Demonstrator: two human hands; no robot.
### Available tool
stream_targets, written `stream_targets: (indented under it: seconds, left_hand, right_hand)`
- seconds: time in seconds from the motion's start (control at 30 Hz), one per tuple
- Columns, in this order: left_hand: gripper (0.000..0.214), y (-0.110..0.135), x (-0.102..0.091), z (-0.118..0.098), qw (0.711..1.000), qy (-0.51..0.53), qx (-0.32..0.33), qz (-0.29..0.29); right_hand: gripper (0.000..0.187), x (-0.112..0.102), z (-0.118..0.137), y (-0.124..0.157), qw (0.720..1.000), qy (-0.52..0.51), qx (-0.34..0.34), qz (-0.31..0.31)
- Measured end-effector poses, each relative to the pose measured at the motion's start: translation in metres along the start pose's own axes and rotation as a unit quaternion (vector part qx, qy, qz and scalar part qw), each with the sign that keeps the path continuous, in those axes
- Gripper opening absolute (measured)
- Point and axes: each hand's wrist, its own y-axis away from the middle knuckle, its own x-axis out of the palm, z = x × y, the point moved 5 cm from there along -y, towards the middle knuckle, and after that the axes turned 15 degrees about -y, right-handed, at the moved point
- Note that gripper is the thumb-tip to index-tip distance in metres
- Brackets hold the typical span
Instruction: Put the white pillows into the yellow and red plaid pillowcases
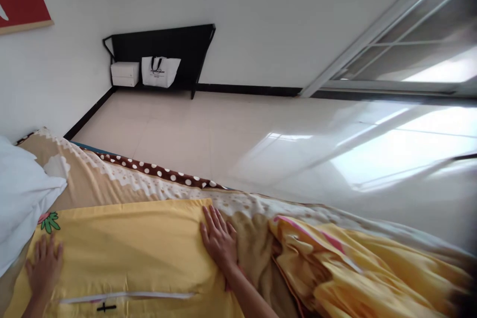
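Observation:
A yellow pillowcase [130, 243] lies spread flat on the bed, with a green leaf print near its far left corner. A pale slit [149, 295] and a small black cross-shaped mark [106, 307] show on its near part. My left hand [44, 266] rests on the left side of the cloth, fingers stretched out. At its right edge, my right hand [219, 238] lies flat with fingers extended, partly over the brown bedsheet [248, 233]. Neither hand grips the fabric. Rumpled yellow bedding [335, 263] with pink trim is heaped to the right.
A white pillow [26, 198] lies at the left. Beyond the bed's dotted brown edge [160, 171] is a shiny tiled floor [186, 129]. A black bench-like rack [160, 42] stands by the wall with a white box [124, 74] and a white bag [159, 73].

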Motion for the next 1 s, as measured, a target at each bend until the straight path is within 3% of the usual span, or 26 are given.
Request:
stream_targets:
  seconds: [0.07, 0.13, 0.17, 0.23, 0.3, 0.4, 0.63, 0.73, 0.87, 1.0]
  left_hand:
    - [0.060, 0.011, -0.009, -0.012, 0.999, 0.013, 0.036, -0.016]
    - [0.058, 0.039, -0.023, -0.053, 0.978, 0.058, 0.196, -0.033]
    - [0.061, 0.060, -0.031, -0.080, 0.946, 0.090, 0.309, -0.032]
    - [0.079, 0.107, -0.045, -0.130, 0.846, 0.143, 0.514, -0.003]
    - [0.093, 0.137, -0.055, -0.161, 0.789, 0.163, 0.591, 0.029]
    - [0.093, 0.137, -0.060, -0.177, 0.789, 0.157, 0.591, 0.063]
    - [0.091, 0.055, -0.074, -0.173, 0.838, 0.137, 0.525, 0.062]
    - [0.094, 0.038, -0.076, -0.175, 0.876, 0.147, 0.455, 0.068]
    - [0.068, 0.054, -0.077, -0.173, 0.913, 0.161, 0.374, 0.031]
    - [0.053, 0.104, -0.080, -0.159, 0.947, 0.133, 0.272, -0.107]
  right_hand:
    - [0.054, 0.000, 0.000, -0.001, 1.000, -0.003, -0.003, -0.005]
    - [0.054, -0.001, 0.000, 0.000, 1.000, -0.007, -0.011, -0.011]
    - [0.054, -0.001, 0.001, 0.000, 1.000, -0.009, -0.015, -0.015]
    - [0.054, -0.002, 0.001, 0.000, 0.999, -0.011, -0.021, -0.022]
    - [0.053, -0.002, 0.001, 0.001, 0.999, -0.010, -0.019, -0.024]
    - [0.053, -0.002, 0.001, 0.002, 1.000, -0.010, -0.013, -0.016]
    - [0.053, -0.004, 0.004, 0.001, 1.000, -0.016, -0.008, -0.010]
    - [0.053, -0.006, 0.005, 0.002, 1.000, -0.013, -0.010, -0.014]
    - [0.055, -0.005, 0.005, 0.003, 1.000, -0.021, -0.011, -0.012]
    - [0.056, -0.003, 0.004, 0.003, 1.000, -0.030, -0.003, -0.002]
